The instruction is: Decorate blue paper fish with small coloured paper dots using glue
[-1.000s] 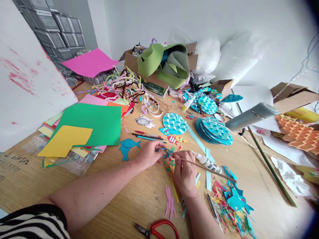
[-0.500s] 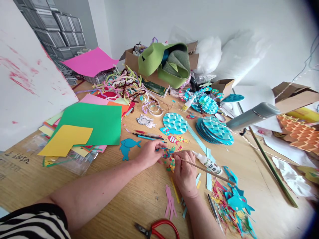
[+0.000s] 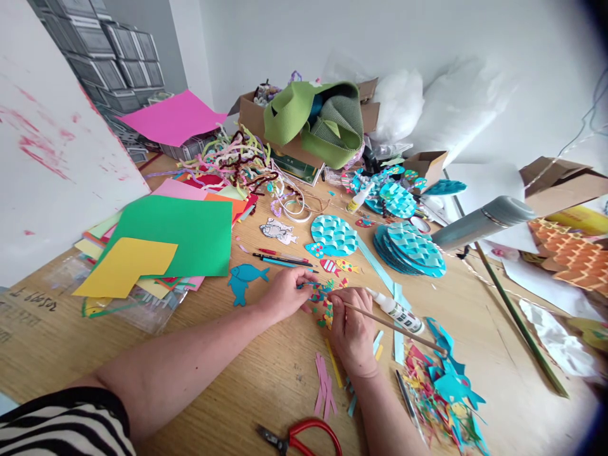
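Note:
My left hand (image 3: 289,291) is closed, pinching a small blue paper cutout (image 3: 317,292) with coloured bits on it; my fingers partly cover its outline. Close beside it, my right hand (image 3: 352,326) grips a thin wooden stick (image 3: 396,327). The stick's tip end is at the cutout, though I cannot tell whether they touch. Tiny coloured paper pieces (image 3: 325,315) lie under and between my hands. A white glue bottle (image 3: 401,315) lies just right of my right hand. Left of my left hand are blue paper fish (image 3: 244,275).
Red-handled pliers or cutters (image 3: 308,437) lie at the front edge. Paper scraps (image 3: 427,392) are heaped at right, beyond pink strips (image 3: 323,386). Green paper (image 3: 175,231) covers a stack at left. Woven blue discs (image 3: 411,247) and a grey flask (image 3: 484,220) occupy the back right.
The stick's far end has shifted very slightly. Both hands otherwise keep nearly the same place and the same hold.

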Demonstrator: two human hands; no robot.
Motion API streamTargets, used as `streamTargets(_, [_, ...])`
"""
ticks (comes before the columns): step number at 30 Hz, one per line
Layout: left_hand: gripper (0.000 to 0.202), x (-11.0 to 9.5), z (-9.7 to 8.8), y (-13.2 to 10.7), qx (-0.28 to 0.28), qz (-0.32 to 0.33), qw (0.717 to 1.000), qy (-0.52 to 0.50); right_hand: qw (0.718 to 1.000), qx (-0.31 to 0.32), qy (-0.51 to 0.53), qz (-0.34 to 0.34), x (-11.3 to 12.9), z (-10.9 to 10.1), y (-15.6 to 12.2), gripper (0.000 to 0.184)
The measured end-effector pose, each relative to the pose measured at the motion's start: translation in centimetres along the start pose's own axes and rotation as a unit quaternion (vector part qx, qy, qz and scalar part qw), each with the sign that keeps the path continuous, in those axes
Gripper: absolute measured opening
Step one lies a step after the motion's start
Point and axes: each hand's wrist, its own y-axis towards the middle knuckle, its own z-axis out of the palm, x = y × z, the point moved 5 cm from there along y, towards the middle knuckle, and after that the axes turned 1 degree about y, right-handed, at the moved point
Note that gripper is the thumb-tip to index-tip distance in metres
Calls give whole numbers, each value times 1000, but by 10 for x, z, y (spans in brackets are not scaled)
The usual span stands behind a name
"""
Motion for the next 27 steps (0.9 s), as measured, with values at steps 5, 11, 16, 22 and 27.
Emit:
streamTargets(5, [17,-1,0,-1,1,-7,1000,-11,1000,0,-6,-6,1,-1,0,11])
streamTargets(11, [18,-3,0,-1,1,-7,1000,-24,1000,3,-6,-12,4,-1,1,10])
streamTargets(16, [21,-2,0,-1,7,-2,999,-35,1000,5,2,-24,8,-2,2,9])
streamTargets(22, [26,-2,-2,0,-1,26,1000,13,999,6,20,-44,13,-5,3,11])
streamTargets(27, [26,-6,-3,-1,-9,35,999,31,998,7,33,-54,14,-4,3,12])
